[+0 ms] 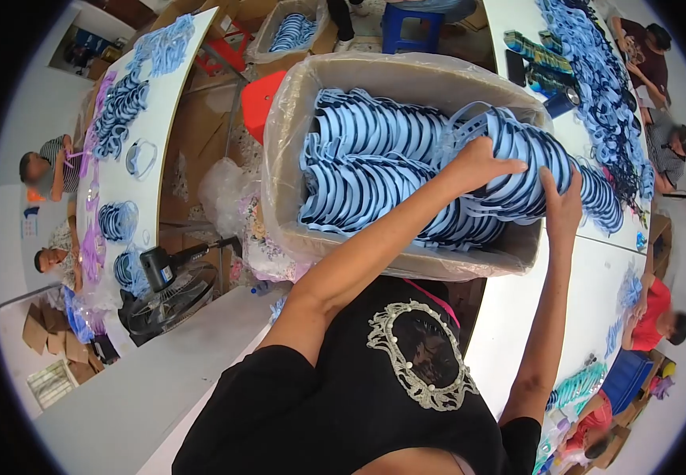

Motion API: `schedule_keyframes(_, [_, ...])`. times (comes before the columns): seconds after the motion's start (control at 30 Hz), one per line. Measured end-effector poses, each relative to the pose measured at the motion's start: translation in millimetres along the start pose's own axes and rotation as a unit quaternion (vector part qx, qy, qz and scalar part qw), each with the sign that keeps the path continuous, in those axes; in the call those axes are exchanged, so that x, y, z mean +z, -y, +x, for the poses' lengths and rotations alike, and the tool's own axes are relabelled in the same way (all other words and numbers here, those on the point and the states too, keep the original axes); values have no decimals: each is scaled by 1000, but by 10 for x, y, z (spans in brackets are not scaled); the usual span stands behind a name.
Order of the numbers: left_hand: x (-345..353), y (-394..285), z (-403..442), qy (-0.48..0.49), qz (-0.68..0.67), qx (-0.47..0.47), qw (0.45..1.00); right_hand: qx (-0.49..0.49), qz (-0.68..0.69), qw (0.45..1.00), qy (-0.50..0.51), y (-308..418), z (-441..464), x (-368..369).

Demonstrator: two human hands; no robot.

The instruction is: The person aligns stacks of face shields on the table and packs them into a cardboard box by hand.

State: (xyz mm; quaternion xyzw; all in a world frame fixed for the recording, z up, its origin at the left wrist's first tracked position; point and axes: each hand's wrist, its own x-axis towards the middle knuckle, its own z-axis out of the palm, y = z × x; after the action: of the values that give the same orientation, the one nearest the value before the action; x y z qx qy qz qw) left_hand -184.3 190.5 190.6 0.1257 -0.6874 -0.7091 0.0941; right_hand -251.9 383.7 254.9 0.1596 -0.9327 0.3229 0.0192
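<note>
My left hand (481, 166) is wrapped against the near left side of a long nested stack of curved light-blue and navy bands (521, 150). At the stack's right end, my right hand (562, 202) grips it with the thumb on the near face. The stack lies tilted over the right part of a large carton (280, 214) lined with clear plastic. Inside the carton, packed rows of the same bands (375, 186) fill the left and middle. My fingers are partly hidden behind the bands.
On the right, a white table (509, 317) carries heaps of blue bands (596, 103); several people sit beyond it. A left table (165, 103) holds more bunches. Near it stand a black fan (173, 293) and a red stool (260, 103). A blue stool (412, 32) is behind the carton.
</note>
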Motion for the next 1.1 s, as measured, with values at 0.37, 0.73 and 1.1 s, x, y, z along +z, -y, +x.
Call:
schedule_keyframes(0.37, [-255, -22, -79, 77, 86, -69, 991, 37, 124, 991, 21, -212, -283, 234])
schedule_keyframes(0.73, [-739, -633, 158, 277, 197, -161, 926, 336, 523, 763, 179, -123, -875, 610])
schedule_keyframes(1.1, [190, -1292, 1028, 552, 639, 18, 535, 373, 852, 337, 146, 915, -1430, 997])
